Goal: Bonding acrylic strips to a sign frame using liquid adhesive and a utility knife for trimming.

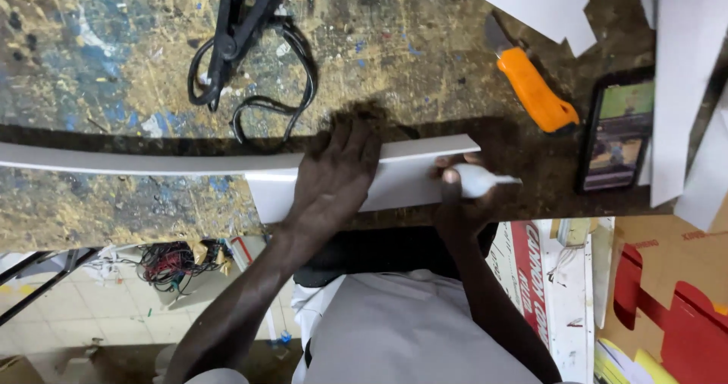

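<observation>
Two hands (334,175), white strip (152,160) lying left-right

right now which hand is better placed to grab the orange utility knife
The right hand. It sits at the right end of the white strip, nearer the orange utility knife, though its fingers hold a small white bottle. The left hand lies flat on the strip, farther away.

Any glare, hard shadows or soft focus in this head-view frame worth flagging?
Head view: the white strip and the white board under the left hand are bright, nearly blown out; a dark shadow band runs across the workbench just above the strip; the right hand lies in shade; the phone screen looks soft, detail unreadable.
</observation>
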